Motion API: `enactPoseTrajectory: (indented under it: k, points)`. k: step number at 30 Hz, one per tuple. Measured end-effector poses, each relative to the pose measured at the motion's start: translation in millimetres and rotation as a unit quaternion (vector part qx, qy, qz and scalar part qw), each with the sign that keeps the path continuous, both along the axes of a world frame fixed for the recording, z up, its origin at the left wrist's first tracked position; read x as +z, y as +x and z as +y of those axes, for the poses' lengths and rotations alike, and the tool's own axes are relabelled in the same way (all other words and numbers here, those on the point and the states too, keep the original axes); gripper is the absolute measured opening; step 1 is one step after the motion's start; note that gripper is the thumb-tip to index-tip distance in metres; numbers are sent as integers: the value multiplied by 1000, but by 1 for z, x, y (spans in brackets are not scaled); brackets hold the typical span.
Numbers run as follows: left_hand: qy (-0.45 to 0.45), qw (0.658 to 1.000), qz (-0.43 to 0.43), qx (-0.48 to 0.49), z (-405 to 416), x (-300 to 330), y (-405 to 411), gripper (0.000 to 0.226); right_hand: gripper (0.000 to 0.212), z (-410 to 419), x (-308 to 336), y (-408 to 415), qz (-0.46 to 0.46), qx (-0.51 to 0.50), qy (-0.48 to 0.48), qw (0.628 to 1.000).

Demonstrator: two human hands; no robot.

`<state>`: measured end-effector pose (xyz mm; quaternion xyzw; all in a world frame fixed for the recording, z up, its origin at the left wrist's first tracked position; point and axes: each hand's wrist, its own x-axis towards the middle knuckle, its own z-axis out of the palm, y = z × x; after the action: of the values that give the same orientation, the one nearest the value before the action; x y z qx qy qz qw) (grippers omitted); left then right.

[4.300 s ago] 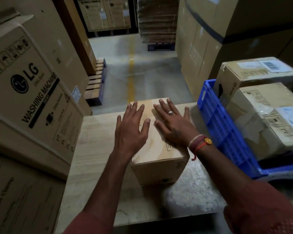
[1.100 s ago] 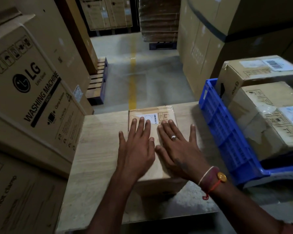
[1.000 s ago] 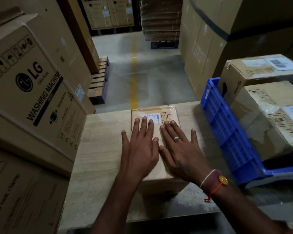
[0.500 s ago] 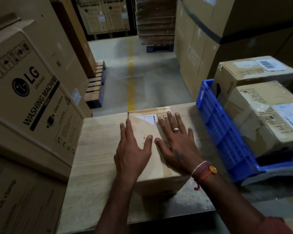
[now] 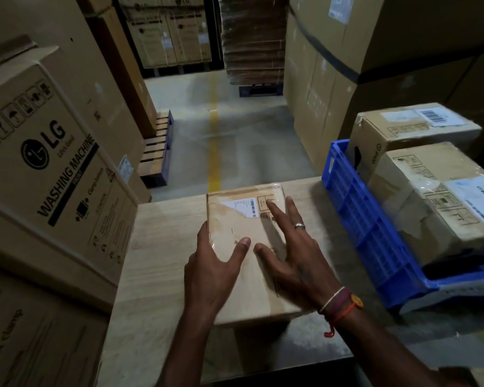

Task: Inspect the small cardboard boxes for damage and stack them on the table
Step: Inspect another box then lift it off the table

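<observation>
Splayed hands [image 5: 263, 263] flat — small box [image 5: 246, 219].

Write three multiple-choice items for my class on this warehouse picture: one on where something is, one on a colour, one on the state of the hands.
1. Where is the white label on the small box?
A. far end of the top
B. near side face
C. underneath

2. What colour is the crate beside the table?
A. red
B. blue
C. green

3. How are the hands?
A. both clenched in fists
B. both open, on or just over the box
C. both off the table

Answers
1 A: the label lies at the top's far end.
2 B: its ribbed wall is blue.
3 B: the left hand cups the box's left edge and the right hand spreads open over the top.
</observation>
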<state>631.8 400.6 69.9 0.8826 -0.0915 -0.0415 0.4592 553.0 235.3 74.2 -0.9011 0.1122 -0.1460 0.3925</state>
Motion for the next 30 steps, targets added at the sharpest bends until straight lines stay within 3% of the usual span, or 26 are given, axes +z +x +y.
enactPoseTrajectory:
  k: [6, 10, 12, 16, 23, 27, 30]
  points:
    - [-45, 997, -56, 9, 9, 1, 3, 88, 89, 15, -9, 14, -116, -3, 14, 993]
    - [-4, 995, -98, 6, 18, 11, 14, 95, 89, 23, -21, 34, -187, -23, 74, 979]
    - [6, 992, -122, -19, 26, 19, 20, 95, 86, 22, -38, 48, -200, -51, 155, 966]
    - [32, 984, -155, -81, 40, 21, 27, 87, 75, 35, -67, 81, -190, -87, 352, 912]
    - [150, 958, -173, -174, 43, -34, 84, 90, 60, 44, -130, 149, -106, -136, 392, 904]
    - [170, 933, -193, -252, 44, -74, 112, 97, 30, 34, -165, 183, -37, -118, 402, 907]
    - [160, 937, -181, -251, 58, -104, 121, 90, 28, 33, -185, 190, 14, -98, 427, 899]
